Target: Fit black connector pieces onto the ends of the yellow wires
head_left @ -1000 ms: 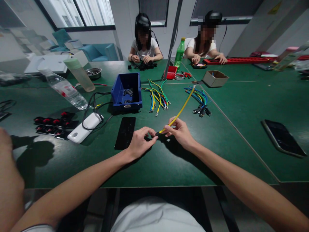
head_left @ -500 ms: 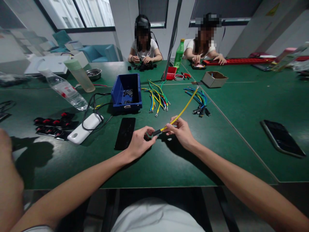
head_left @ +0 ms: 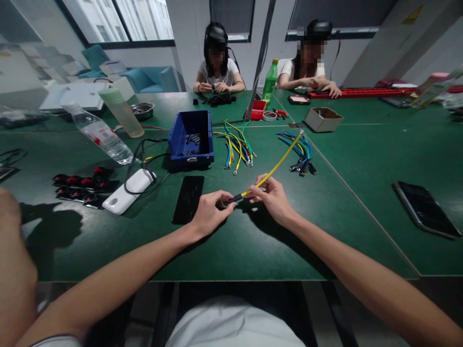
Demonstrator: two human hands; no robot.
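Between my hands is a yellow cable (head_left: 280,162) with a black sleeve (head_left: 236,198) over its near end. My left hand (head_left: 212,210) pinches the sleeve between thumb and fingers. Just right of it, my right hand (head_left: 272,196) is closed on the yellow cable; its free end slants up and away to the right. Beyond my hands lies a bunch of yellow, green and blue cables (head_left: 237,147) with ring lugs. Farther right rests a second bunch (head_left: 302,149), its near ends in black sleeves. A blue bin (head_left: 191,158) holds small black pieces.
A black phone (head_left: 188,197) lies beside my left hand, with a white power bank (head_left: 129,192) and its cord further left. Bottles (head_left: 104,137) stand behind. Another phone (head_left: 427,208) is at the right. Two people work across the green table (head_left: 231,255). An arm shows at far left.
My hands keep nearly the same grip on the yellow cable and its sleeve. The view has shifted slightly. Across the table, the right-hand person's hand has drawn back from the small tray.
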